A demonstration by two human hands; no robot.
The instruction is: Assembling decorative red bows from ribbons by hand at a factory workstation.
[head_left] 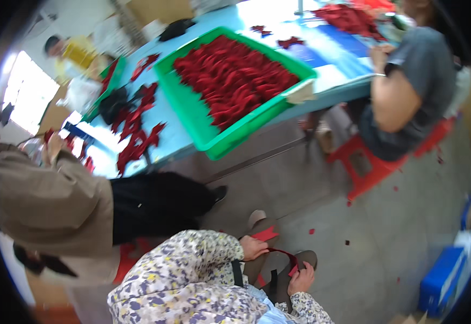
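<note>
A red ribbon (283,251) stretches between my two hands, above my lap and shoes. My left hand (254,248) is closed on one end, where a wider red flap (266,234) sticks out past the fingers. Lower and to the right, my right hand (302,278) pinches the other end near a red piece (294,269). Its fingertips are small and slightly blurred. Patterned sleeves (192,264) cover both of my forearms.
A green tray (208,147) full of dark red fabric bows sits on the light blue table (295,112). Loose red pieces (138,135) lie left of it. One person (52,200) works at left, another on a red stool (362,170) at right. A blue box (440,281) stands lower right.
</note>
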